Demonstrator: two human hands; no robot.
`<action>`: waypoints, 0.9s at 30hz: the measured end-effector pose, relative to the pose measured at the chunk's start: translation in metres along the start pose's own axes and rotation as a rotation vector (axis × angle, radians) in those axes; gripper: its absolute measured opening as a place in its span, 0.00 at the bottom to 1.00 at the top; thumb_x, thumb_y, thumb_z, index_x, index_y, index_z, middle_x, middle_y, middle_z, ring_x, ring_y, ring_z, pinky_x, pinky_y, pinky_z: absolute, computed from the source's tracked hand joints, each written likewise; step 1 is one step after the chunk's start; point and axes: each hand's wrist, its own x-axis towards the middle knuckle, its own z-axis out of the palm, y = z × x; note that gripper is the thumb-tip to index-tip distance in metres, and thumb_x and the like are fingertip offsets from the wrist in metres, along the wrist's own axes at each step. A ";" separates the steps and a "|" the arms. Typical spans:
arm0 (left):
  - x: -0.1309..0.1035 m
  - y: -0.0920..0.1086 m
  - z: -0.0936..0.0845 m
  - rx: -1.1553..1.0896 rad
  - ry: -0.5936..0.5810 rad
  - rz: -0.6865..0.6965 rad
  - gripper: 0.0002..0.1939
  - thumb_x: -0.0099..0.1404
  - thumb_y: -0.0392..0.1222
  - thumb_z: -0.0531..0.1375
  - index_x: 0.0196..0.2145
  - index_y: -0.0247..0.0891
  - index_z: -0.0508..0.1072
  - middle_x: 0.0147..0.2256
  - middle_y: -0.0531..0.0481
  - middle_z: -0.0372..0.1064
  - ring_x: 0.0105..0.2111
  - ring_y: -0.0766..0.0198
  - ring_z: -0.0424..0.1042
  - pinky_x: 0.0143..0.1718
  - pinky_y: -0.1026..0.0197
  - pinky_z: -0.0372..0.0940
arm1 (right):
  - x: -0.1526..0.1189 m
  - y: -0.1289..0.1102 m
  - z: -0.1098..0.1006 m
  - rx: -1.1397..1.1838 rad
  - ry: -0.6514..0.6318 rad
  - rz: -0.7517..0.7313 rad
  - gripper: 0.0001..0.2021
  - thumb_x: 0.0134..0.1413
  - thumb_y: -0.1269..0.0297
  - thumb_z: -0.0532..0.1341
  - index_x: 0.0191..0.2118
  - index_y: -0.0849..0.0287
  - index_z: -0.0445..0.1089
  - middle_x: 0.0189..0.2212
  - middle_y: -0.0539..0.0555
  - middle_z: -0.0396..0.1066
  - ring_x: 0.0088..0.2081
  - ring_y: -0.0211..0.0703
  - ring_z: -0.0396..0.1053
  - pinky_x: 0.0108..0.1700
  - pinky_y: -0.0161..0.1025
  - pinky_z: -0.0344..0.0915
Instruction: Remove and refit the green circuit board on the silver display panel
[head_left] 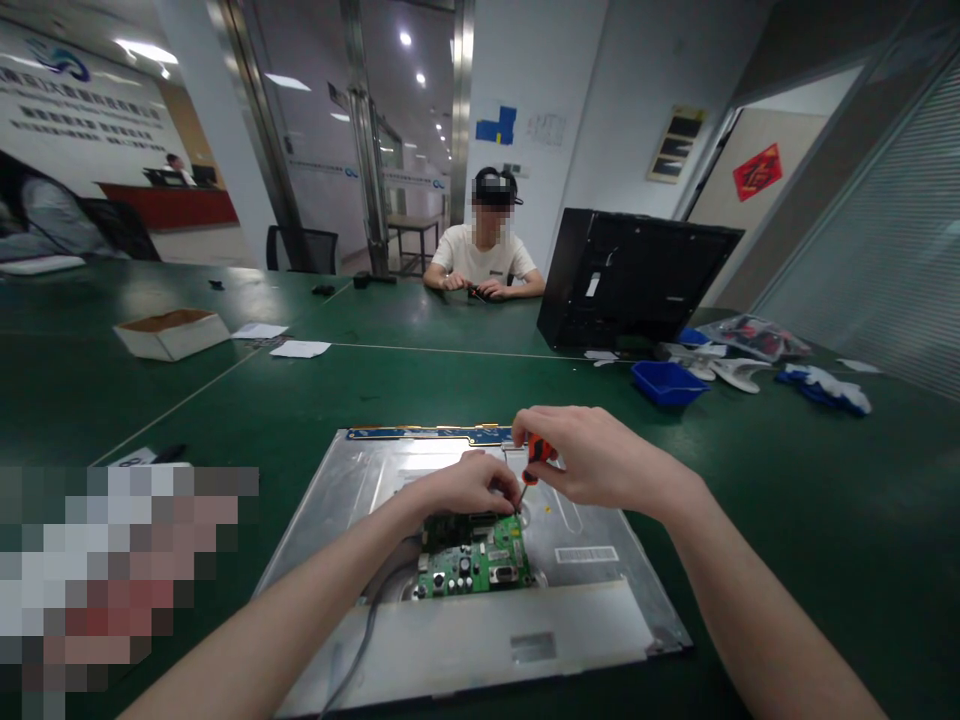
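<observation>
A metal display panel (592,625) lies flat on the green table, with a green circuit board (474,560) on its middle and a blue strip board (420,434) along its far edge. My right hand (577,450) is closed round a red and black screwdriver (537,452), whose shaft points down to the board's far right corner. Beside the screwdriver tip, my left hand (476,483) has its fingers bent together at that same corner. Whatever sits between those fingertips is too small to make out. A grey cable (367,630) runs from the board towards the near edge.
A blue tray (666,382), a black monitor (637,275) and blue-white gloves (825,388) are at the right. An open box (172,334) and papers (300,349) lie at the left. Across the table (420,385) sits a person (487,250).
</observation>
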 end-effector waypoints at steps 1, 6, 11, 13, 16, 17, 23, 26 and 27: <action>0.000 0.000 0.000 -0.001 0.003 -0.001 0.08 0.56 0.33 0.62 0.34 0.37 0.79 0.29 0.54 0.75 0.31 0.66 0.70 0.35 0.68 0.59 | -0.001 0.000 0.000 0.012 -0.007 0.000 0.10 0.51 0.69 0.61 0.41 0.53 0.65 0.36 0.48 0.73 0.36 0.39 0.69 0.32 0.34 0.54; 0.000 -0.002 0.002 -0.047 0.005 0.006 0.09 0.55 0.31 0.61 0.34 0.36 0.78 0.32 0.53 0.75 0.32 0.65 0.71 0.36 0.68 0.60 | 0.004 -0.005 0.006 -0.210 0.047 0.111 0.10 0.53 0.55 0.62 0.38 0.54 0.67 0.30 0.51 0.74 0.31 0.44 0.71 0.26 0.36 0.48; 0.000 -0.002 0.002 -0.021 0.001 -0.022 0.09 0.55 0.31 0.61 0.34 0.37 0.78 0.31 0.53 0.75 0.32 0.65 0.70 0.34 0.68 0.59 | 0.012 -0.009 0.013 -0.376 0.088 0.190 0.16 0.60 0.49 0.53 0.32 0.55 0.68 0.25 0.53 0.73 0.26 0.45 0.70 0.24 0.37 0.42; 0.000 -0.001 0.002 -0.006 -0.004 -0.014 0.08 0.56 0.32 0.61 0.34 0.37 0.79 0.31 0.54 0.74 0.32 0.65 0.70 0.34 0.68 0.59 | 0.013 -0.006 0.012 -0.322 0.078 0.168 0.12 0.60 0.53 0.55 0.34 0.55 0.67 0.26 0.52 0.74 0.28 0.44 0.71 0.24 0.37 0.44; 0.000 0.000 0.001 0.007 -0.003 -0.002 0.07 0.57 0.33 0.62 0.34 0.37 0.78 0.30 0.54 0.74 0.31 0.67 0.69 0.33 0.68 0.59 | 0.008 0.000 0.007 -0.133 0.054 0.097 0.08 0.55 0.61 0.60 0.40 0.54 0.64 0.32 0.50 0.74 0.32 0.44 0.71 0.27 0.35 0.49; 0.000 0.001 0.000 0.012 -0.005 -0.003 0.07 0.57 0.33 0.62 0.34 0.36 0.78 0.29 0.54 0.74 0.30 0.67 0.69 0.33 0.68 0.58 | 0.005 0.002 0.005 -0.060 0.036 0.070 0.11 0.53 0.63 0.61 0.42 0.54 0.63 0.34 0.50 0.74 0.34 0.43 0.71 0.28 0.35 0.51; -0.001 0.005 -0.002 0.037 -0.014 -0.036 0.07 0.56 0.33 0.63 0.33 0.37 0.79 0.28 0.55 0.73 0.29 0.67 0.69 0.33 0.68 0.59 | -0.002 0.005 -0.002 0.061 -0.039 0.030 0.12 0.51 0.66 0.62 0.43 0.53 0.63 0.36 0.49 0.73 0.36 0.42 0.70 0.31 0.34 0.56; -0.001 0.005 -0.001 0.000 -0.016 -0.039 0.07 0.56 0.33 0.62 0.34 0.37 0.78 0.29 0.54 0.74 0.31 0.66 0.70 0.34 0.68 0.60 | 0.002 0.000 0.002 -0.150 0.009 0.127 0.12 0.53 0.54 0.61 0.42 0.53 0.65 0.32 0.51 0.74 0.33 0.46 0.71 0.27 0.36 0.53; -0.001 0.005 -0.001 -0.013 -0.018 -0.039 0.08 0.56 0.32 0.62 0.34 0.37 0.78 0.30 0.54 0.74 0.31 0.66 0.71 0.34 0.68 0.60 | 0.004 -0.002 0.004 -0.235 0.023 0.162 0.13 0.55 0.51 0.60 0.41 0.54 0.66 0.31 0.52 0.74 0.32 0.47 0.72 0.26 0.36 0.51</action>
